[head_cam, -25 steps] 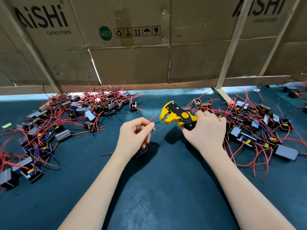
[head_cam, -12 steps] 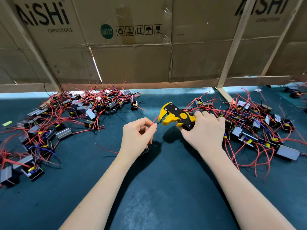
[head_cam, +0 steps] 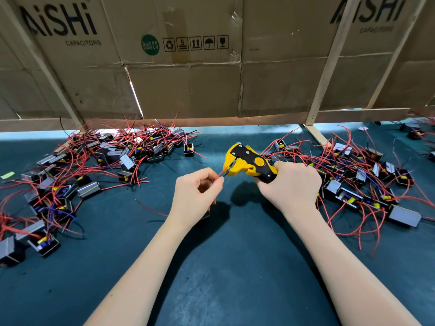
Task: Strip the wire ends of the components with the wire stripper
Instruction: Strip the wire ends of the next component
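Note:
My right hand (head_cam: 292,184) grips the handles of a yellow and black wire stripper (head_cam: 247,164), whose jaws point left. My left hand (head_cam: 196,196) pinches a thin red wire (head_cam: 222,174) between thumb and forefinger. The wire's tip sits in the stripper's jaws. A small dark component (head_cam: 207,214) hangs under my left hand, mostly hidden by the palm.
A heap of components with red wires (head_cam: 98,165) covers the table's left side, and another heap (head_cam: 357,182) lies to the right of my right hand. Both lie on a dark green mat (head_cam: 235,267). A cardboard wall (head_cam: 188,78) with wooden slats closes the back.
The stripper has moved left and the wire's tip has gone into its jaws. My left hand has stayed almost in place.

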Demonstrator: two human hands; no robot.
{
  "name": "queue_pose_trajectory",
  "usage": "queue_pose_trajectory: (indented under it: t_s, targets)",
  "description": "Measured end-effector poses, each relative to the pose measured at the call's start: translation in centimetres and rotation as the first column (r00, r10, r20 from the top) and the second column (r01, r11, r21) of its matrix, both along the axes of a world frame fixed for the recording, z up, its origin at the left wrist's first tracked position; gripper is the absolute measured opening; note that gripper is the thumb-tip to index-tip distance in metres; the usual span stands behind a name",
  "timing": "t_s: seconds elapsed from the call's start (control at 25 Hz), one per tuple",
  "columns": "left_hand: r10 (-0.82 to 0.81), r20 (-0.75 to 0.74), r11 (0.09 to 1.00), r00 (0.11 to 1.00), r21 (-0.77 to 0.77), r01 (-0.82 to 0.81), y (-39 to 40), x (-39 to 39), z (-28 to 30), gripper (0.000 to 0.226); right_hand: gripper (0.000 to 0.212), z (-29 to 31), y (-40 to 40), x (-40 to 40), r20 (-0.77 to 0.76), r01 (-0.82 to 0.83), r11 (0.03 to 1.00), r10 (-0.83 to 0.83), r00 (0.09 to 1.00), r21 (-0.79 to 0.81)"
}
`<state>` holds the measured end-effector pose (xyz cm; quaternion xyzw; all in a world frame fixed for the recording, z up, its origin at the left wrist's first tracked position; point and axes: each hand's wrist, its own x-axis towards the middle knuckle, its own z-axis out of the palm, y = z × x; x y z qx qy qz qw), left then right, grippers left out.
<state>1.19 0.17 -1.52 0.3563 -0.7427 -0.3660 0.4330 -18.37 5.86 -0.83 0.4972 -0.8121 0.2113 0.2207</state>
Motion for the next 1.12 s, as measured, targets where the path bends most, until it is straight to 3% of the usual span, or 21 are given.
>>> queue_pose_trajectory:
  t_s: [0.24, 0.36, 0.44, 0.48, 0.56, 0.64, 0.72, 0.76, 0.88, 1.0, 1.12]
  targets:
    - [0.250, 0.120, 0.915, 0.961, -0.354, -0.194, 0.0, 0.1, 0.4, 0.013, 0.048, -0.5, 0.0, -1.6, 0.043, 0.059, 0.989, -0.053, 0.998, -0.139]
    - [-0.065, 0.014, 0.974, 0.998, -0.215, 0.066, 0.9, -0.5, 0.5, 0.010, 0.048, -0.5, 0.0, -2.1, 0.099, 0.086, 0.985, -0.071, 0.993, -0.153]
    - [-0.210, 0.007, 0.973, 0.978, -0.099, 0.210, 0.9, -0.8, 0.6, 0.034, 0.047, -0.3, 0.0, -2.3, 0.135, 0.099, 0.984, -0.078, 0.988, -0.152]
    - [-0.165, 0.029, 0.979, 0.986, -0.117, 0.168, 0.3, -0.6, 0.6, 0.045, 0.048, -0.2, 0.1, -2.3, 0.145, 0.106, 0.983, -0.085, 0.986, -0.147]
    - [0.149, 0.068, 0.953, 0.987, -0.277, -0.124, -1.5, 0.5, 0.4, 0.051, 0.047, -0.1, 0.2, -2.4, 0.152, 0.112, 0.983, -0.090, 0.984, -0.148]
    - [0.549, 0.114, 0.792, 0.828, -0.388, -0.472, -3.5, 2.7, 0.3, 0.052, 0.046, -0.1, 0.3, -2.4, 0.155, 0.099, 0.983, -0.075, 0.985, -0.152]
    - [0.753, 0.272, 0.657, 0.599, -0.346, -0.670, -5.0, 5.0, 0.0, 0.055, 0.045, -0.1, 0.3, -2.2, 0.147, 0.082, 0.984, -0.058, 0.987, -0.158]
    - [0.759, 0.377, 0.643, 0.531, -0.306, -0.702, -5.5, 5.9, -0.3, 0.054, 0.044, -0.1, 0.3, -2.1, 0.139, 0.073, 0.984, -0.050, 0.989, -0.165]
    - [0.696, 0.546, 0.674, 0.466, -0.270, -0.688, -6.1, 6.9, -1.0, 0.041, 0.044, -0.3, 0.4, -2.1, 0.112, 0.054, 0.983, -0.035, 0.993, -0.176]
    - [0.723, 0.563, 0.667, 0.400, -0.418, -0.616, -6.2, 6.5, -1.0, 0.025, 0.043, -0.4, 0.3, -2.0, 0.098, 0.042, 0.984, -0.025, 0.995, -0.175]
    - [0.723, 0.510, 0.679, 0.465, -0.403, -0.613, -6.4, 6.4, -1.1, 0.024, 0.043, -0.4, 0.4, -2.0, 0.112, 0.039, 0.984, -0.020, 0.993, -0.172]
